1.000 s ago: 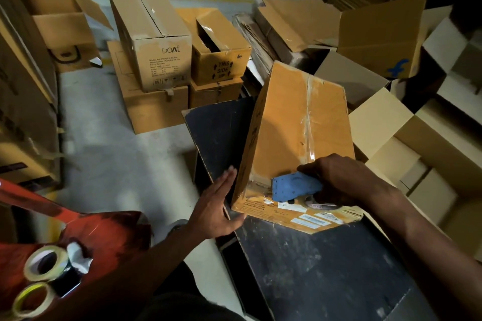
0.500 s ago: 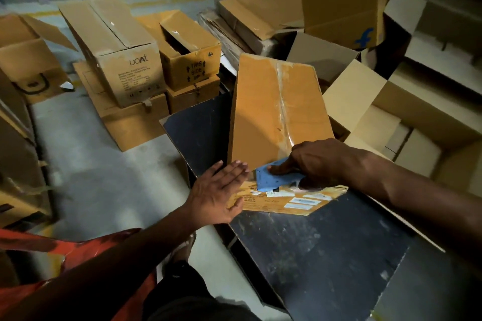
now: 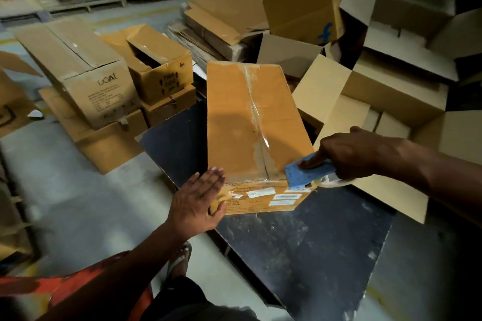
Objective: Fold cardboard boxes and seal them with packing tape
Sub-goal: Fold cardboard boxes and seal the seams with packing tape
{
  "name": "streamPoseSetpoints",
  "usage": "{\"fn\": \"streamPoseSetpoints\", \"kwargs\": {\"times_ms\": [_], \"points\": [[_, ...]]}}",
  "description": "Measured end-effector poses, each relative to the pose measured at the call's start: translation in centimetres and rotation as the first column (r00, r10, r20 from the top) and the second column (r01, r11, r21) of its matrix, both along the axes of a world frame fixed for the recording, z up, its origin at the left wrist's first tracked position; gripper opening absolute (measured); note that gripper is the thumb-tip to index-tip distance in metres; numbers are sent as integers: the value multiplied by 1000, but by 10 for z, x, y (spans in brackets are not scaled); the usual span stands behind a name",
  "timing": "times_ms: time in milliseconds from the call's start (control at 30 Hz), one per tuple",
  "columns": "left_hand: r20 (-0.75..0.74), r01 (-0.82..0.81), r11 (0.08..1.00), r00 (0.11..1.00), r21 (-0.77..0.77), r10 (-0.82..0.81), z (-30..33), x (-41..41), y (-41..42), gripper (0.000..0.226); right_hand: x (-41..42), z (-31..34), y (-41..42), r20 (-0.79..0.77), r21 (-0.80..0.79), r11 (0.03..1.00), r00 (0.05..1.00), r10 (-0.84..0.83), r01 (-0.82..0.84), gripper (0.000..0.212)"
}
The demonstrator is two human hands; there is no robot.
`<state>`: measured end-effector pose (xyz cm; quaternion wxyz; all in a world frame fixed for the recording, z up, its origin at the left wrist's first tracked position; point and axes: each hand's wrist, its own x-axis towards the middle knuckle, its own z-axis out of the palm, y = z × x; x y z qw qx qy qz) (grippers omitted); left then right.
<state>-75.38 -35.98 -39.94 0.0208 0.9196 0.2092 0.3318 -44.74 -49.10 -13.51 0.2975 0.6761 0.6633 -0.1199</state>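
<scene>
A closed brown cardboard box [image 3: 234, 122] lies on the dark table [image 3: 300, 247], with a strip of clear tape running along its top seam and white labels on its near face. My left hand [image 3: 198, 200] presses flat with straight fingers against the box's near left corner. My right hand [image 3: 349, 156] grips a blue tape dispenser [image 3: 305, 173] at the box's near right corner, with the tape roll partly showing under the hand.
Open pale boxes [image 3: 365, 101] crowd the right side of the table. Sealed and open cartons [image 3: 86, 70] are stacked on the grey floor at the left. Flattened cardboard [image 3: 224, 21] is piled behind. A red object [image 3: 78, 286] sits at the lower left.
My right hand has drawn the dispenser from the box's near middle to its near right corner. My left hand has moved from beside the box onto its near left corner.
</scene>
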Motion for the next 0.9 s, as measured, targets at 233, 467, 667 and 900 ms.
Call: {"fn": "streamPoseSetpoints", "kwargs": {"times_ms": [233,467,667,900], "points": [[-23,24,1000,999,6,-24,3,-2,0,71,24,-16,-15,74,-67,995,994,-74,79,71],[-204,-92,996,975,5,91,45,10,-15,78,27,-26,-23,63,-36,998,997,-49,51,65],[-331,158,984,927,-82,-177,89,83,-48,88,31,-32,-27,37,3,999,999,-39,39,66],[-508,207,956,813,-207,-286,76,149,-71,97,42,-34,-24,-25,22,996,996,-80,81,53]]}}
